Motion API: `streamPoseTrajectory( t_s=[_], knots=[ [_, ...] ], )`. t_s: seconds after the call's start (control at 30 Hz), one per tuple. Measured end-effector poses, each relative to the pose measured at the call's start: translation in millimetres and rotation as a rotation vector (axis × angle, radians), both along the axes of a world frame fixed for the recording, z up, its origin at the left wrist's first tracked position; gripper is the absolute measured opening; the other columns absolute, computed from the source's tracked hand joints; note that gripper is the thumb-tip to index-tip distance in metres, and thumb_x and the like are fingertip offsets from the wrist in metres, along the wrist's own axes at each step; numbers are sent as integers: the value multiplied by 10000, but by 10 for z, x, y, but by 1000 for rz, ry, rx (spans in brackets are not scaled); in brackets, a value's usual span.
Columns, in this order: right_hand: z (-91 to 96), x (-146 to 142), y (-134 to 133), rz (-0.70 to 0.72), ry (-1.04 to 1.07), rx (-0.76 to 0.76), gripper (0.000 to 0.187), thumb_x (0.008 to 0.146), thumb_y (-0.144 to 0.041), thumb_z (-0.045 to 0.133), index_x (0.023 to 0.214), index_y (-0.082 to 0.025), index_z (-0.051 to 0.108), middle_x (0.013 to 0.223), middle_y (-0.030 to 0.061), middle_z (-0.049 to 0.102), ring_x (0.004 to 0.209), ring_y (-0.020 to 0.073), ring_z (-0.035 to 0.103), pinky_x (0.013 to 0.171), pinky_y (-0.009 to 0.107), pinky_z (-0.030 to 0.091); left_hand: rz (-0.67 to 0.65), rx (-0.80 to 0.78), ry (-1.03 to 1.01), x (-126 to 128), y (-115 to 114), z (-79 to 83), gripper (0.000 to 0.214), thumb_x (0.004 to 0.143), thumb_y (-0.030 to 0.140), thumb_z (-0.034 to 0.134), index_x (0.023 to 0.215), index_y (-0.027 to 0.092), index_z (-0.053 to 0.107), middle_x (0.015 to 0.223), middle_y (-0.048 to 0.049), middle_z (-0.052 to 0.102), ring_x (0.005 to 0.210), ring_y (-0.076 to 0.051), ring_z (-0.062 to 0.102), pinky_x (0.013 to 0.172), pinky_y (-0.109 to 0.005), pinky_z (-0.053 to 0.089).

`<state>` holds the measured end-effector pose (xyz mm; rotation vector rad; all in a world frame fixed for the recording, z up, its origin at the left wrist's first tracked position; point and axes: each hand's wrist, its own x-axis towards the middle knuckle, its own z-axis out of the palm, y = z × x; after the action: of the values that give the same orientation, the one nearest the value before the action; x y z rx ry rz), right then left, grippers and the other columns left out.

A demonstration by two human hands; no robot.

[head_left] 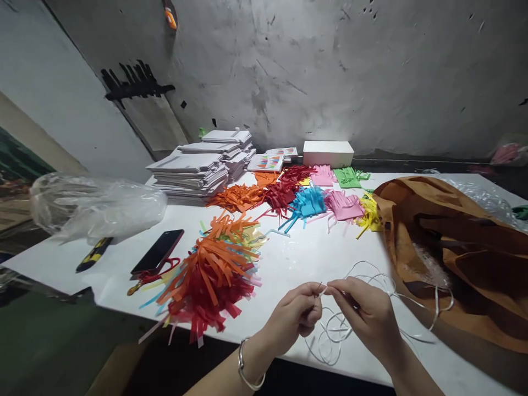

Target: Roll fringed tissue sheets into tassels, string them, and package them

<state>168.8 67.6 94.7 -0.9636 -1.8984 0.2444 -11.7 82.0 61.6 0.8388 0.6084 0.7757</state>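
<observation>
Above the front edge of the table, both hands meet at the fingertips. My left hand (297, 311), with a metal bangle at its wrist, is closed in a pinch on a thin needle-like piece (320, 287) and a bit of white cord. In my right hand (367, 313) the thumb and forefinger pinch the white cord (330, 330), which runs in loose loops under the hands and to the right. Left of my hands lies a bunch of fringed paper tassels (210, 275), orange and red on top, with other colours beneath.
Bundles of coloured paper fringe (309, 202) lie mid-table before stacked white packets (192, 173) and a white box (328, 153). A brown bag (445, 236) stands at right. At left are a phone (159, 252), a yellow-black cutter (94, 254) and a clear plastic bag (103, 206).
</observation>
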Motion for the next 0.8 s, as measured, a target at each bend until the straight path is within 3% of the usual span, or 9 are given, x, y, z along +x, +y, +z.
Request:
streamPoseTrajectory(
  t_s=[0.17,0.3,0.47,0.63,0.8],
  knots=[
    [-68,25,12,-59,14,-20,82,962,-180,586,944,-214,658,688,-23,651,529,105,553,512,227,425,-2,119,14,41,-53,-32,283,935,387,555,1127,184,510,614,61,545,423,-59,217,403,-183,191],
    [-70,102,-50,-84,15,-41,86,968,-192,580,957,-223,659,697,-13,656,543,116,576,516,234,441,45,190,37,44,-77,-64,361,935,509,583,1070,181,510,704,7,627,443,-55,239,423,-194,220],
    [0,159,-126,-36,-79,28,115,953,-151,592,1018,-227,649,703,-16,661,536,112,573,519,237,435,83,273,277,16,-126,-49,335,947,496,560,897,166,585,691,1,608,468,-70,324,448,-216,255],
    [4,169,-102,-63,-12,-43,76,950,-172,604,958,-226,657,669,-34,620,520,100,542,498,225,417,45,422,402,-51,-189,-25,355,1000,491,474,976,170,624,725,5,593,497,-82,344,476,-224,276],
    [-140,203,-128,-107,71,-153,77,939,-222,622,903,-234,689,713,-18,676,548,112,584,509,226,451,29,470,315,-81,-251,-79,317,1025,482,434,1106,196,545,731,7,591,526,-90,329,507,-220,275]
  ],
)
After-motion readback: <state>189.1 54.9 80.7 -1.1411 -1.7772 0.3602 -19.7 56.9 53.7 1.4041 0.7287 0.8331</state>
